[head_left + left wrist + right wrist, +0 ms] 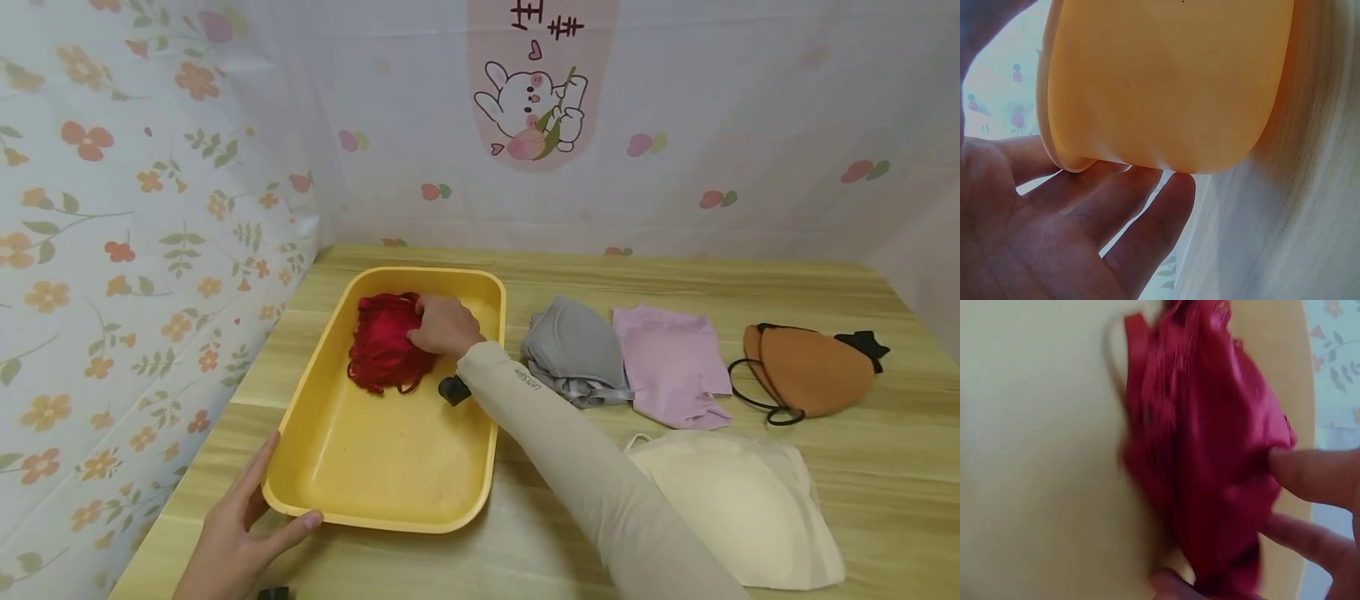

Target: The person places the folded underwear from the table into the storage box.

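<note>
A red bra (390,342) with lacy edges and thin straps lies in the far left part of a yellow tray (405,458). My right hand (447,325) reaches over the tray's right side and pinches the bra's right edge. In the right wrist view, thumb and fingertips touch the shiny red fabric, which is partly blurred. At the near left corner, my left hand (240,517) spans the tray, thumb on the near rim and fingers along the outer left wall. The left wrist view shows those fingers (1154,225) fairly straight, tips against the wall.
To the right of the tray lie a folded grey bra (577,350), a lilac garment (671,362), an orange garment (817,371) with black cords and a cream padded garment (742,500). A floral curtain (150,233) borders the table on the left.
</note>
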The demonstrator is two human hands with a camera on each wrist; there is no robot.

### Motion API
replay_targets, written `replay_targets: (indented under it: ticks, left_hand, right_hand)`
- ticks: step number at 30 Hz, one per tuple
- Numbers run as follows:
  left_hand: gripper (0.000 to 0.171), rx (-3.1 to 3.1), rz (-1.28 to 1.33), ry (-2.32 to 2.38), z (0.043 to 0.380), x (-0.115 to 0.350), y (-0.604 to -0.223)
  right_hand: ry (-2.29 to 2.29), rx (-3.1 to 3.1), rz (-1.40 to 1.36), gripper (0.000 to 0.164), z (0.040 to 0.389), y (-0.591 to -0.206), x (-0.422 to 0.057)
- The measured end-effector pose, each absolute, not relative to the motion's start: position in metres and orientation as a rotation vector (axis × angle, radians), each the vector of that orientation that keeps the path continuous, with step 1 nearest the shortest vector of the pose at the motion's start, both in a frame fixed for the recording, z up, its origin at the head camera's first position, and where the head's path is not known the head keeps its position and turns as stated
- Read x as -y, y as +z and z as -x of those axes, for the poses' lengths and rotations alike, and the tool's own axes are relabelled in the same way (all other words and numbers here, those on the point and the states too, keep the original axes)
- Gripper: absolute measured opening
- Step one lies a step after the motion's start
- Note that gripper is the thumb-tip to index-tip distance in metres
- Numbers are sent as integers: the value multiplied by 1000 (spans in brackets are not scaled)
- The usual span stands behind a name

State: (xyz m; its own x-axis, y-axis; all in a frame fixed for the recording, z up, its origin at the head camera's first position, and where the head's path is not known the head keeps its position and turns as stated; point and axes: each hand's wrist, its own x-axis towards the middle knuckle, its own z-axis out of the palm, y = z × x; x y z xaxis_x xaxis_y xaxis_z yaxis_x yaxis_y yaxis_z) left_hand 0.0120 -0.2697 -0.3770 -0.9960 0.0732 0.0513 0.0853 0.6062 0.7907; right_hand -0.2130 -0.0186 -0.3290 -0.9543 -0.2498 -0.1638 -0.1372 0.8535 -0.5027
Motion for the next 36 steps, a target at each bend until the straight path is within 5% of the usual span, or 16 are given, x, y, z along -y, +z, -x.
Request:
replay_targets:
  ticks: [16, 23, 36]
  left_hand:
    - [106, 2827, 79, -1357, -11, 268, -378]
    - [106, 2778, 117, -1377, -10, 268, -381]
    - [107, 2782, 87, -1393, -10, 271, -387]
  right_hand:
    - [-526, -2839, 489, 33, 219, -298, -2]
    - [-564, -2907, 423, 44, 216, -274, -19]
    - [-824, -3159, 673, 23, 192, -281, -91]
